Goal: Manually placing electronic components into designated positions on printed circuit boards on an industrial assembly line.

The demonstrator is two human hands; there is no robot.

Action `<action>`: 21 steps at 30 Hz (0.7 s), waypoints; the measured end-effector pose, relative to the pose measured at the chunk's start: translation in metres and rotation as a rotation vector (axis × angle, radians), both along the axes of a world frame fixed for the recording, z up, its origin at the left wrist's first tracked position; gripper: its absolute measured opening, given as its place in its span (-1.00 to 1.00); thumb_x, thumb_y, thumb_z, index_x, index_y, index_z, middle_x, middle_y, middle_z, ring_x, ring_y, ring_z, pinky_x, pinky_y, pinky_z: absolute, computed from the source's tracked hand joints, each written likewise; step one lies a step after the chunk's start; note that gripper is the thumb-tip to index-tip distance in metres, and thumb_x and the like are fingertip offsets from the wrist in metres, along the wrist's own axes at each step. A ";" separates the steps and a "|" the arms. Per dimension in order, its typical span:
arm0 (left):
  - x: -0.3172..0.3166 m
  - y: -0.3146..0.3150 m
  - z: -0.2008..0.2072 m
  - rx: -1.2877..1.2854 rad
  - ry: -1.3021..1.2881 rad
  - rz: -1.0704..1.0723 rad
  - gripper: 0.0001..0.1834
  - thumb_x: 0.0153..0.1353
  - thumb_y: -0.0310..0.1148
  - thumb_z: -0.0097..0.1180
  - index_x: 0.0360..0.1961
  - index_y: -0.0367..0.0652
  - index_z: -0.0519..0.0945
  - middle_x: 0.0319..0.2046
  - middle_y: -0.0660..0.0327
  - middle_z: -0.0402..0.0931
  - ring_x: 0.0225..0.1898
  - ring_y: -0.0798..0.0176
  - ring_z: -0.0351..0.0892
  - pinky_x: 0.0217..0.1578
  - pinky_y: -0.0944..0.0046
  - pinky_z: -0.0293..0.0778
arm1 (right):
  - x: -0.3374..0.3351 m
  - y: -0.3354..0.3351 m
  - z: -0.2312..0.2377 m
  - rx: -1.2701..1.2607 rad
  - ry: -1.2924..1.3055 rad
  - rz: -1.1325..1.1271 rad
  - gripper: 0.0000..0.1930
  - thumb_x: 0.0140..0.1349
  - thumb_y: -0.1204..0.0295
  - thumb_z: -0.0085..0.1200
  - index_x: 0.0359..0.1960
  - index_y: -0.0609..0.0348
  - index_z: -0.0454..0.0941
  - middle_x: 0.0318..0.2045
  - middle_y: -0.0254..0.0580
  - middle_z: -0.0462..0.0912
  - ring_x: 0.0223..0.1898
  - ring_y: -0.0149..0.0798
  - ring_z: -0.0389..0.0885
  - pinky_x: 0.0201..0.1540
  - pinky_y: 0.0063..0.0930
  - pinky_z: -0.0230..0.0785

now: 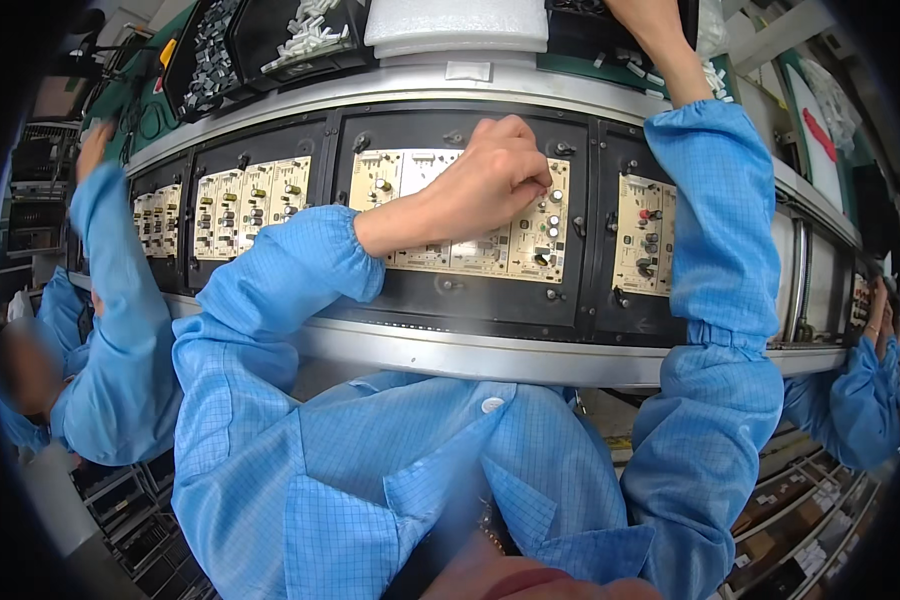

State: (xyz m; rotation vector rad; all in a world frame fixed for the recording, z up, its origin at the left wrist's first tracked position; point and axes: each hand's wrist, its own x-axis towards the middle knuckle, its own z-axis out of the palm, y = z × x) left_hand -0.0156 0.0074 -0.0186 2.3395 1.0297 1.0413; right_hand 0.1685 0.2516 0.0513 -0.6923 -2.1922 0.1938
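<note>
Head: left hand (500, 170) over circuit board (540, 240), right hand (650, 14) cropped (can't tell either's grip).

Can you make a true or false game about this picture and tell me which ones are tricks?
1. The person's left hand is over the circuit boards in the middle. True.
2. The person's right hand is low down, by the chest. False: it is at the top, cut off by the picture's edge.
3. The person's sleeves are blue. True.
4. The foam at the top is red. False: it is white.
5. Nobody else is there. False: another person in blue is at the left.
</note>
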 end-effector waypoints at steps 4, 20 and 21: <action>0.008 -0.001 -0.004 0.099 0.087 -0.023 -0.92 0.02 -0.60 0.28 -0.41 -0.27 0.67 -0.39 0.19 0.58 -0.11 0.09 0.47 -0.03 0.13 0.31 | -0.011 -0.012 -0.006 0.205 0.052 -0.323 -0.84 0.18 0.39 0.22 -0.32 0.23 0.72 -0.42 0.03 0.71 -0.33 0.07 0.72 -0.22 -0.14 0.52; -0.098 0.027 0.025 0.506 0.091 0.387 -0.89 0.06 -0.49 0.23 -0.33 -0.17 0.67 -0.23 0.08 0.60 -0.04 -0.06 0.51 -0.05 -0.08 0.40 | 0.004 -0.265 -0.012 -0.727 -0.035 0.238 -0.75 0.22 0.65 0.20 -0.06 0.34 0.73 -0.21 -0.17 0.72 -0.14 -0.30 0.63 -0.04 -0.51 0.45; -0.113 0.039 0.021 0.581 0.054 0.468 -0.91 0.05 -0.45 0.27 -0.37 -0.17 0.67 -0.20 0.01 0.56 -0.04 -0.11 0.48 -0.04 -0.10 0.36 | 0.000 -0.275 -0.015 -0.808 -0.031 0.315 -0.74 0.18 0.67 0.22 -0.08 0.34 0.74 -0.23 -0.16 0.72 -0.14 -0.26 0.62 -0.02 -0.47 0.44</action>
